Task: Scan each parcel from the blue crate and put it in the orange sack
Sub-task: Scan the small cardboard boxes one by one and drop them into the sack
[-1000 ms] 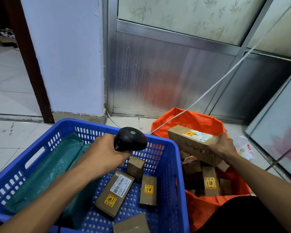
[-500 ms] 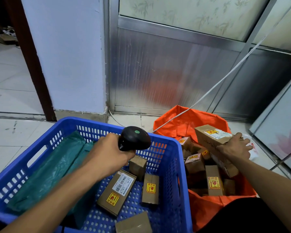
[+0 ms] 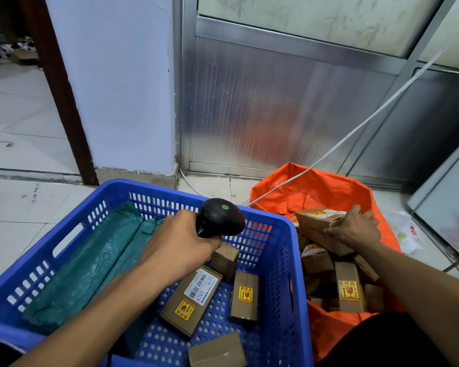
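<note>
My left hand grips a black handheld scanner over the blue crate. In the crate lie a labelled cardboard parcel, a narrow box with a yellow sticker, a small box, another box at the near edge, and green poly bags on the left. To the right, the orange sack stands open and holds several boxes. My right hand clasps the end of a long cardboard parcel that rests on the pile inside the sack.
A white cord runs from the sack's far rim up to the right. Behind are a white pillar and a metal-panelled wall. A panel leans at the right, with a white plastic bag on the floor below it.
My right hand has carried the long parcel from above the sack's near side down onto the pile inside it. My left hand with the scanner has stayed over the crate.
</note>
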`<state>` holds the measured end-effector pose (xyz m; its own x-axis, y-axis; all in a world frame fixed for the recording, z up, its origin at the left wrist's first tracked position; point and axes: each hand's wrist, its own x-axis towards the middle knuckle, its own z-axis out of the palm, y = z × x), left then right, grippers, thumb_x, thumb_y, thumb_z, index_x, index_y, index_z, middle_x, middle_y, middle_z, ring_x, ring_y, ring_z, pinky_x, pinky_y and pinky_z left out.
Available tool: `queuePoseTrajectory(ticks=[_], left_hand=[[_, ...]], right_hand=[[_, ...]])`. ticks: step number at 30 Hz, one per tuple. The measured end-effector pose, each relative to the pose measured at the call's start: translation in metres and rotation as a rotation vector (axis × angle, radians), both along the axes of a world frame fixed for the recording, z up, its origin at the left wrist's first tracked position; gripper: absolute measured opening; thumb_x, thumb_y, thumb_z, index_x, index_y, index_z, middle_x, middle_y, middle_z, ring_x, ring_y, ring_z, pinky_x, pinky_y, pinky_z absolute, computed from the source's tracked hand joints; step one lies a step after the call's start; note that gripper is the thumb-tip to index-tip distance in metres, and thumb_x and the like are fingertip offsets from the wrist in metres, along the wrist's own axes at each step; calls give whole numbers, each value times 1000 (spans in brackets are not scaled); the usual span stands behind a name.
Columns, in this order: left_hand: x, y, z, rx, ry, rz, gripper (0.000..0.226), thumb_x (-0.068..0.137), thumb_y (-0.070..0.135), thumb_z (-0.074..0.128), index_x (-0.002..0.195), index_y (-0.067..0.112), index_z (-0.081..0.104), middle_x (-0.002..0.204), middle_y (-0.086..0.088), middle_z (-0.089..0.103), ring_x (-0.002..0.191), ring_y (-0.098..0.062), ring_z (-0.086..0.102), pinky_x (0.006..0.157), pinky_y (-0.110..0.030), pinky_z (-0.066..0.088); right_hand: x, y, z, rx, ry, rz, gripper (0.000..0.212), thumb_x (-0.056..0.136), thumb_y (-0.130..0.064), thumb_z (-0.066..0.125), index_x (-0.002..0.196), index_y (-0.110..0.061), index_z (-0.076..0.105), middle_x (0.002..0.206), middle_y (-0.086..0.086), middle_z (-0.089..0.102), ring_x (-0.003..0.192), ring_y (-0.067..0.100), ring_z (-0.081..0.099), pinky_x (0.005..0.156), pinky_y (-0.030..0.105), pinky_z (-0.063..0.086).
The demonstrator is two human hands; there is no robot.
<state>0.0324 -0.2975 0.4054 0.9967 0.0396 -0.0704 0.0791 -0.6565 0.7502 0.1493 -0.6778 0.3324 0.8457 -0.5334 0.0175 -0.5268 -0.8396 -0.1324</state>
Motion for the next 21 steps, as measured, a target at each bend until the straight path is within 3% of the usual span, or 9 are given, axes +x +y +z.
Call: queuePoseTrajectory(ticks=[4, 9, 12, 14, 15, 17, 21], left_hand=[[-1, 2, -1, 2, -6, -6, 19, 81, 29, 75, 68, 17, 67, 66, 0, 73, 65, -21, 72, 72, -44, 63], [-1, 4, 0, -4, -13, -8, 17, 82, 28, 74, 70, 17, 68, 67, 0, 73, 63, -21, 71, 71, -45, 63], [-2, 4, 1, 5, -28, 4, 19, 82, 29, 73, 68, 16, 68, 65, -1, 72, 63, -21, 71, 71, -45, 63], [-2, 3, 2, 14, -30, 7, 23, 82, 29, 72, 65, 15, 67, 64, -3, 72, 63, -23, 71, 72, -45, 62], [-2, 3, 2, 19, -31, 7, 24, 82, 29, 73, 64, 15, 66, 65, -3, 71, 63, -23, 71, 72, -46, 62], [-2, 2, 1, 18, -27, 5, 23, 82, 30, 73, 66, 15, 66, 66, -3, 72, 65, -24, 72, 73, -46, 62], [-2, -1, 1, 39, -16, -3, 21, 82, 33, 73, 71, 16, 67, 68, -1, 73, 69, -22, 72, 74, -44, 62]], right_hand=[[2, 0, -2, 16, 197, 42, 95, 75, -51, 81, 146, -8, 34, 149, 24, 29, 139, 45, 27, 110, 51, 34], [-3, 2, -2, 3, 402, 106, 60, 91, -46, 60, 141, -15, 47, 150, 24, 27, 138, 46, 27, 112, 47, 29], [-3, 6, -1, 25, 345, 175, 49, 89, -54, 58, 117, -14, 63, 138, 22, 45, 126, 44, 45, 100, 46, 42], [-4, 17, 2, 20, 242, 287, 28, 87, -46, 58, 86, -18, 62, 115, 17, 61, 108, 39, 60, 79, 36, 46], [-6, 26, 4, 8, 190, 351, 22, 90, -38, 58, 81, -18, 60, 107, 14, 66, 100, 37, 64, 73, 33, 44], [-8, 48, 7, -39, 101, 451, 20, 93, -29, 55, 86, -12, 63, 102, 11, 69, 91, 33, 65, 69, 32, 47], [-12, 90, 5, -180, 54, 676, 20, 96, -31, 51, 92, -13, 61, 103, 7, 64, 87, 25, 61, 73, 36, 50]])
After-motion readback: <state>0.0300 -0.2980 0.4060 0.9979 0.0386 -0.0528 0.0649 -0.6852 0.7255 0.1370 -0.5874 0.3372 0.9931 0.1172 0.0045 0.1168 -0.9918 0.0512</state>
